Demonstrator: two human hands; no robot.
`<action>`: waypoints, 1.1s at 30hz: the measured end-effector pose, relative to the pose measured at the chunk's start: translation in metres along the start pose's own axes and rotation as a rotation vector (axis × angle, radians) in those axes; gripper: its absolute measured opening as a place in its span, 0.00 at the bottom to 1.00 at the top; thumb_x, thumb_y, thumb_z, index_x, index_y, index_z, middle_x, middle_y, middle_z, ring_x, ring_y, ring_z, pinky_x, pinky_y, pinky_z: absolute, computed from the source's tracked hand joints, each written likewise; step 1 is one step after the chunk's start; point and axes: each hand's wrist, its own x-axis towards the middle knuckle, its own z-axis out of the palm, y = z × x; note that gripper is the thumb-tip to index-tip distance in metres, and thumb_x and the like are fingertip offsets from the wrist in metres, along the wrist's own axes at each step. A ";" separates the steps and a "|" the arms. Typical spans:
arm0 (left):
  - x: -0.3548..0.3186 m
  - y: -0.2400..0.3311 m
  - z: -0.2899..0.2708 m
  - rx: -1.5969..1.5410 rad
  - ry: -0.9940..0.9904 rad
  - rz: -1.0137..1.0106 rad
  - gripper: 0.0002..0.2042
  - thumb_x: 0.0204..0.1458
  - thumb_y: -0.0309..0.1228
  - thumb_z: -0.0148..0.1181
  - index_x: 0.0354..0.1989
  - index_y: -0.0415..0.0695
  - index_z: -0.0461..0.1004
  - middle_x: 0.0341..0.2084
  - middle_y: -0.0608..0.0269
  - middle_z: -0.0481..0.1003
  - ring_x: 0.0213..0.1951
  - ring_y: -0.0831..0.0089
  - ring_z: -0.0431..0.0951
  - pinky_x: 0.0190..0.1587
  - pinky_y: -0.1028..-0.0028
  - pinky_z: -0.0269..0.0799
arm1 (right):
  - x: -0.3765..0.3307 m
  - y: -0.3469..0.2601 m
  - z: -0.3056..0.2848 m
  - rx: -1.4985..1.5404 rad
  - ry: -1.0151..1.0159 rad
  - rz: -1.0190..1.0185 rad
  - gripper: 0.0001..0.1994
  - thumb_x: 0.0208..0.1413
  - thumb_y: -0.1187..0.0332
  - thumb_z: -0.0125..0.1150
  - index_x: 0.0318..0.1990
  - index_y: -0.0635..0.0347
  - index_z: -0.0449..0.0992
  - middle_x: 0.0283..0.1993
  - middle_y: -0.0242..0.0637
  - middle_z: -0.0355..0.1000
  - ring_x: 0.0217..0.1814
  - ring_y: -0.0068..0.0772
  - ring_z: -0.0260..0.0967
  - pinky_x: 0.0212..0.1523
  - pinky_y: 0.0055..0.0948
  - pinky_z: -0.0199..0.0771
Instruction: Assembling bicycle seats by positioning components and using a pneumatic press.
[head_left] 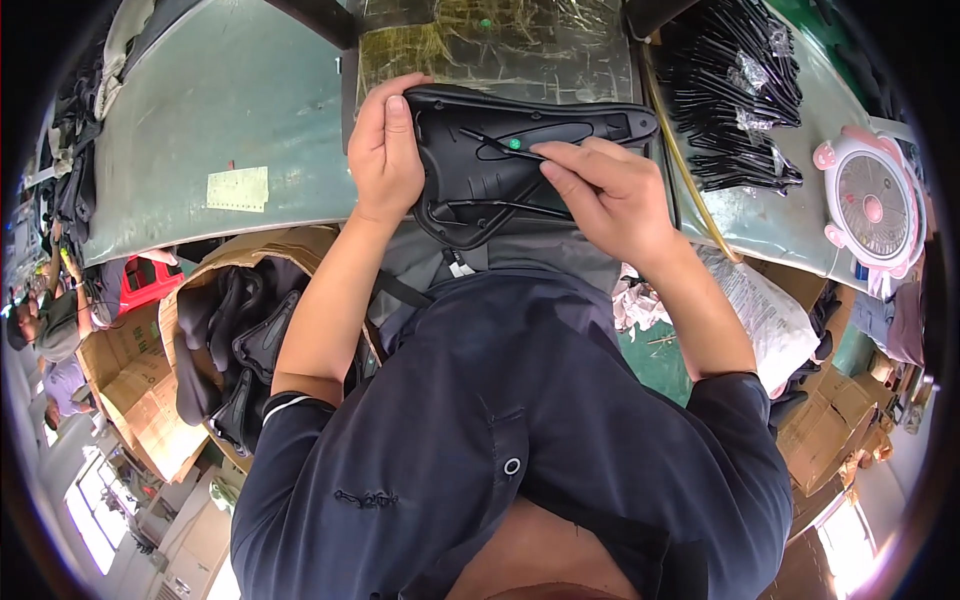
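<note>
A black bicycle saddle [455,170] lies bottom up in front of me, its wide rear to the left and its narrow nose to the right. My left hand [388,155] grips the wide end, thumb on top and fingers round the far edge. Over the middle of the underside, my right hand [625,195] pinches a thin black saddle rail [488,142] between thumb and fingers. Another stretch of black rod crosses the near side of the saddle. The right hand hides part of the rail and of the saddle's near edge. A green round sticker [515,144] shows beside the fingertips.
Behind the saddle stands a tape-covered work surface [490,55] on a green table [290,130]. Piled black rails [735,100] and a pink fan [872,205] are at the right. A cardboard box of saddles [300,245] stands left of me; a yellowish hose [690,180] runs down the right.
</note>
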 end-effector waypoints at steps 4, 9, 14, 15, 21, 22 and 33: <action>-0.008 0.005 0.002 -0.034 0.036 -0.063 0.14 0.76 0.30 0.47 0.54 0.36 0.79 0.48 0.59 0.84 0.50 0.73 0.79 0.58 0.74 0.71 | -0.003 0.001 0.004 -0.003 0.006 -0.046 0.12 0.58 0.79 0.73 0.50 0.64 0.86 0.24 0.36 0.68 0.22 0.30 0.64 0.24 0.30 0.64; -0.005 -0.003 0.003 -0.033 -0.007 -0.039 0.18 0.79 0.32 0.41 0.56 0.33 0.76 0.52 0.53 0.82 0.53 0.70 0.78 0.62 0.71 0.71 | 0.006 0.002 -0.001 -0.134 -0.011 -0.114 0.12 0.55 0.77 0.75 0.47 0.60 0.87 0.24 0.35 0.68 0.21 0.34 0.65 0.22 0.34 0.65; -0.006 0.000 0.003 0.023 0.026 -0.113 0.17 0.78 0.32 0.42 0.55 0.34 0.78 0.50 0.55 0.82 0.52 0.68 0.80 0.60 0.72 0.71 | 0.020 0.004 0.005 -0.268 0.030 -0.248 0.08 0.54 0.64 0.74 0.42 0.43 0.85 0.25 0.30 0.66 0.21 0.39 0.71 0.20 0.37 0.71; -0.009 0.003 -0.006 -0.103 0.029 -0.199 0.20 0.79 0.36 0.40 0.55 0.35 0.78 0.49 0.54 0.82 0.52 0.68 0.80 0.61 0.71 0.71 | 0.027 0.004 0.014 -0.247 0.024 -0.272 0.07 0.54 0.63 0.73 0.41 0.42 0.84 0.25 0.30 0.66 0.21 0.39 0.71 0.19 0.37 0.71; -0.001 0.000 0.007 0.122 0.009 -0.024 0.15 0.76 0.30 0.46 0.53 0.37 0.80 0.47 0.57 0.82 0.51 0.67 0.80 0.60 0.70 0.70 | 0.034 0.001 0.004 -0.156 -0.025 -0.162 0.08 0.55 0.69 0.75 0.42 0.51 0.87 0.25 0.33 0.71 0.22 0.40 0.71 0.22 0.38 0.68; 0.001 0.003 -0.005 -0.049 0.018 -0.142 0.14 0.77 0.29 0.46 0.53 0.35 0.79 0.47 0.56 0.82 0.51 0.66 0.80 0.60 0.71 0.71 | 0.043 0.003 0.016 -0.100 -0.008 -0.195 0.08 0.55 0.69 0.75 0.42 0.52 0.87 0.25 0.34 0.70 0.21 0.40 0.71 0.22 0.39 0.68; -0.001 -0.006 -0.007 0.103 -0.014 0.024 0.10 0.71 0.24 0.52 0.52 0.37 0.79 0.48 0.51 0.82 0.50 0.57 0.81 0.58 0.64 0.74 | 0.063 0.022 0.015 -0.101 -0.129 -0.342 0.06 0.56 0.64 0.74 0.40 0.48 0.87 0.27 0.31 0.75 0.27 0.42 0.76 0.25 0.42 0.73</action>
